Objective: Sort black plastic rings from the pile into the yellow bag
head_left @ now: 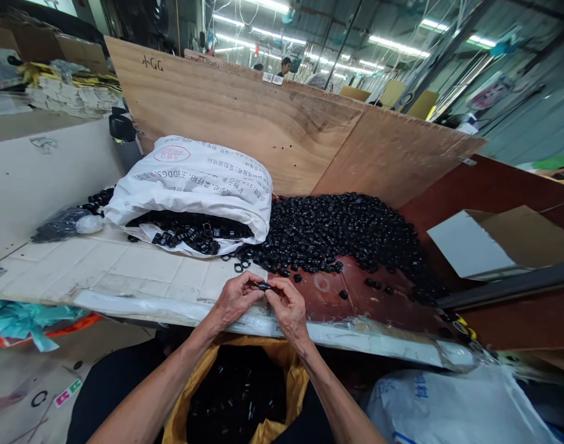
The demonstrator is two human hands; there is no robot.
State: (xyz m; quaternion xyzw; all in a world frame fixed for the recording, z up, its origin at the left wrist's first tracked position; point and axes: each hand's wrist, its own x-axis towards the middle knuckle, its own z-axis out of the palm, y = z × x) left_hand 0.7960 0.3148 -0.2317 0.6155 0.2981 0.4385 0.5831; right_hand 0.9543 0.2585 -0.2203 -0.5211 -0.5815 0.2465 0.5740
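Over the front edge of the workbench, my left hand [239, 298] and my right hand [287, 304] meet, pinching a small black part [263, 286] between their fingertips. Behind them lies a white printed sack [193, 179] on its side, its mouth open and full of black ring-like pieces [203, 239]. To its right spreads a large pile of small black pieces [341, 231], with a few loose ones near its front. Below my hands, between my forearms, a yellow bag [296, 382] stands open with many black parts inside.
A plywood board [245, 117] walls off the back. An open cardboard box [503, 243] sits at the right. A dark plastic bag [60, 225] lies at the left. A white bag [452, 407] is at lower right. A person's head [285, 65] shows beyond the board.
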